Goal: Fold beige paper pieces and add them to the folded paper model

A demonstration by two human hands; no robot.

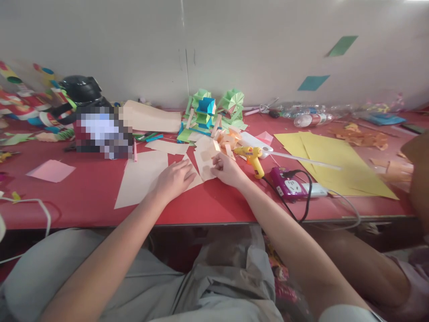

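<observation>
Red tabletop [208, 210] against a pale wall [134, 44], paper and craft bits all over. Left hand [176, 179] palm down on the cream paper [139, 179], fingers open, gripping nothing visible. Right hand [228, 170] has curled fingers at the cut pieces [204, 156], just beside the sheet; can't tell if anything is pinched. Past it, a cluster of peach paper strips [231, 136], bent and loose-looking. Yellow glue gun [253, 156] lies unheld to the right, near the purple power strip [290, 183]. Behind the strips, green and blue folded forms [205, 114] stand shaped. Farther right, yellow sheets [335, 156] flat; far left, pink paper [52, 171].

Progress, judged: green and blue folding looks well along, cream paper partly cut but largely unshaped, yellow sheets flat and unfolded. Amount left: can't tell.
</observation>
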